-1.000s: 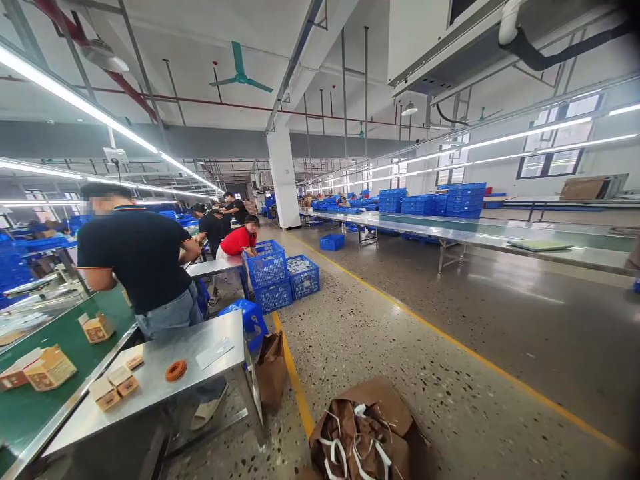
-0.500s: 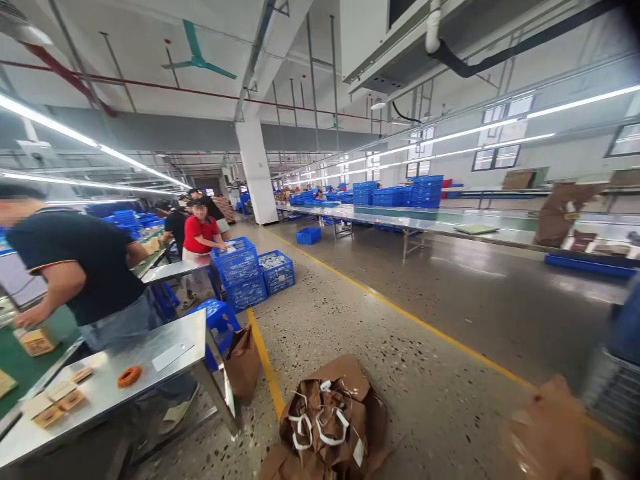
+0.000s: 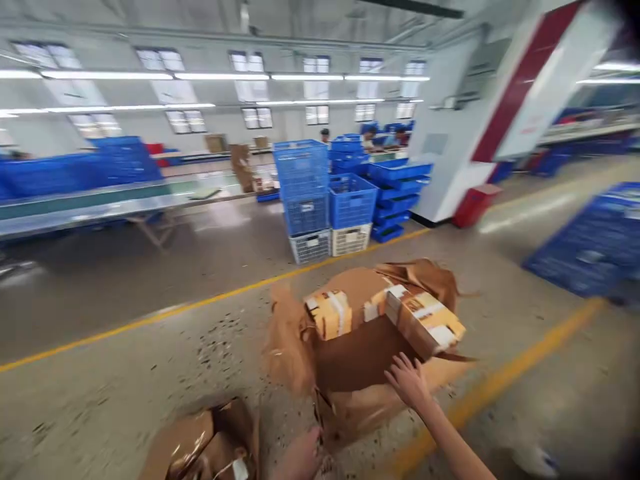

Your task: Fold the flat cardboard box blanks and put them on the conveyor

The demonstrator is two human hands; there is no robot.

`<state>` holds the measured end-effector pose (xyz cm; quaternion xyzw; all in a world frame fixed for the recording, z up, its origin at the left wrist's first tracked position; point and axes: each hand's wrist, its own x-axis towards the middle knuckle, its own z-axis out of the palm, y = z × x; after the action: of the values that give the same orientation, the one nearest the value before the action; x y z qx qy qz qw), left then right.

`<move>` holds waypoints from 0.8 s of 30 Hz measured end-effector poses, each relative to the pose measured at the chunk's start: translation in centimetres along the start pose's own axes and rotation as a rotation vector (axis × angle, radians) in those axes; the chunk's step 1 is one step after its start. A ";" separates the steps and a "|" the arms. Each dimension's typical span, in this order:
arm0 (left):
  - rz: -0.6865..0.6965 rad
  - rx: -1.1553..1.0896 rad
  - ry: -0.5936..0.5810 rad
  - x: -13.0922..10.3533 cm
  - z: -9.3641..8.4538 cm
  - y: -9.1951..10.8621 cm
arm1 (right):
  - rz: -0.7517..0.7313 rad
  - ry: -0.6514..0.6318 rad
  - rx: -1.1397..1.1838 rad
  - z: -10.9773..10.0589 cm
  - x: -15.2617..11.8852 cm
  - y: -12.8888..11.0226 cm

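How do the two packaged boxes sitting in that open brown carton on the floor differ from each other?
The left box looks smaller and paler, a yellowish tan, and stands fairly square against the carton's back wall. The right box looks longer, a deeper brown, and lies tilted with one end over the carton's right edge, just above the right hand. Both are cardboard with white labels or tape; motion blur hides finer detail.

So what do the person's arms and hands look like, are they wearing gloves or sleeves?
No gloves. The right hand is bare, and the right forearm is bare too, with no sleeve, watch or bracelet showing. Only part of the left hand shows at the bottom edge, blurred; it looks bare as well, and its arm is out of view.
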<state>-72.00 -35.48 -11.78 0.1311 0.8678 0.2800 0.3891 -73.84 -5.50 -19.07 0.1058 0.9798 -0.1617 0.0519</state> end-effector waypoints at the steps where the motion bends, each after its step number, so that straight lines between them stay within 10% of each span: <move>1: 0.089 -0.027 -0.016 1.2 -0.4 1.3 | 0.046 -0.048 0.005 0.0 0.4 0.3; 6: 0.342 -0.306 -0.041 6.7 -0.6 7.3 | 0.202 -0.190 0.121 -0.3 0.0 1.9; 11: 0.219 -0.451 -0.002 11.9 1.1 8.6 | 0.291 0.035 0.251 -4.7 1.9 6.5; 17: 0.038 -0.563 -0.088 18.2 2.2 12.3 | 0.435 0.246 0.342 -10.7 11.1 15.0; 24: -0.282 -0.825 0.003 32.2 5.4 19.3 | 0.366 0.056 0.562 -9.0 21.8 21.6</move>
<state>-89.11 -3.43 -22.68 -0.1554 0.6933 0.5477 0.4419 -90.84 21.59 -20.15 0.2946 0.8626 -0.4106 0.0222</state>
